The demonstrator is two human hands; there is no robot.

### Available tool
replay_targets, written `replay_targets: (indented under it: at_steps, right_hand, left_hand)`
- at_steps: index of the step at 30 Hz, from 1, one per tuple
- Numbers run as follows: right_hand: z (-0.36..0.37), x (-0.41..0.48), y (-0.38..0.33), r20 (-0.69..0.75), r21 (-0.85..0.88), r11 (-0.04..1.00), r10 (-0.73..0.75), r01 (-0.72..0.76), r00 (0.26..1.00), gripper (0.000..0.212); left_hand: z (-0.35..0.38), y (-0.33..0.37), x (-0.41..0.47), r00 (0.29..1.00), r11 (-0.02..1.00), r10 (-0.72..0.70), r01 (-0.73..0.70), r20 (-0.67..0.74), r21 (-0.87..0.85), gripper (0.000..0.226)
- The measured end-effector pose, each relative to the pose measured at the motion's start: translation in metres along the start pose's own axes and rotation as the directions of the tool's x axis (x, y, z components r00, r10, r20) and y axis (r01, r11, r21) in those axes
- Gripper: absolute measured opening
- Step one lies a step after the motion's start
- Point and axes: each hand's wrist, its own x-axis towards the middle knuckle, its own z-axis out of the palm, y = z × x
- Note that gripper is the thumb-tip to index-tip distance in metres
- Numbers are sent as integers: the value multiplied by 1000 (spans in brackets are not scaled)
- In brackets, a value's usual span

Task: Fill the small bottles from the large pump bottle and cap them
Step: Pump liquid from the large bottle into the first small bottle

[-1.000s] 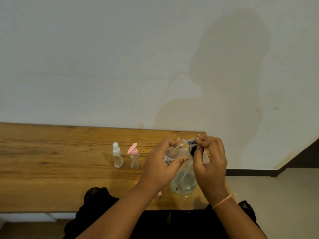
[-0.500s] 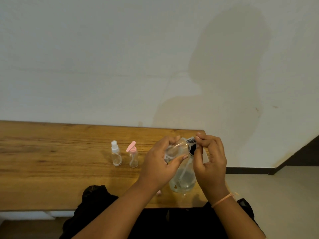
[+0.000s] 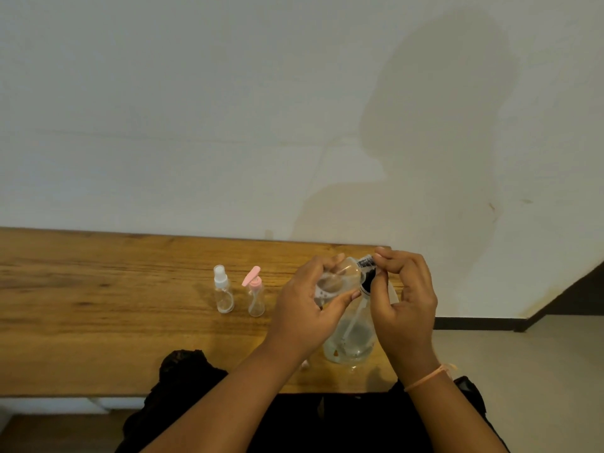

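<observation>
The large clear pump bottle (image 3: 353, 338) stands near the table's right end with a little liquid at its bottom. My right hand (image 3: 405, 308) pinches its black pump head (image 3: 367, 276) from the right. A small clear bottle (image 3: 336, 279) lies tilted on its side in the grip of my left hand (image 3: 307, 308), its mouth against the pump head. Two more small bottles stand upright to the left: one with a white spray cap (image 3: 223, 291) and one with a pink pump cap (image 3: 255, 294).
The wooden table (image 3: 98, 322) runs left along a white wall and ends just right of the large bottle. A small pink piece (image 3: 304, 364) lies by the front edge, half hidden under my left wrist. Dark clothing covers my lap below.
Both hands keep the same hold on the small bottle and the pump head. Only the view has shifted slightly.
</observation>
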Motion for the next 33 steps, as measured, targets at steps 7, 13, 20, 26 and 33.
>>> replay_targets:
  at_steps: [7,13,20,26,33]
  right_hand:
    - [-2,-2,4,54,-50,999,-12,15,998,18]
    - [-5,3,-4,25,-93,994,-47,49,999,19]
    - [-3,-1,3,36,-124,990,-70,74,997,19]
    - [-2,-1,4,49,-123,991,-53,59,997,20]
    - [-6,1,-6,14,-129,989,-66,68,998,20]
  left_hand:
    - [-1,-1,-1,999,999,-28,27,39,30,37]
    - [1,-1,-3,1000,1000,18,-18,-13,0,41]
    - [0,-1,-1,1000,1000,-7,6,20,16,41]
    - [-1,-3,0,1000,1000,-14,13,25,20,43]
    - [2,-5,-3,998,998,54,-55,-30,-14,44]
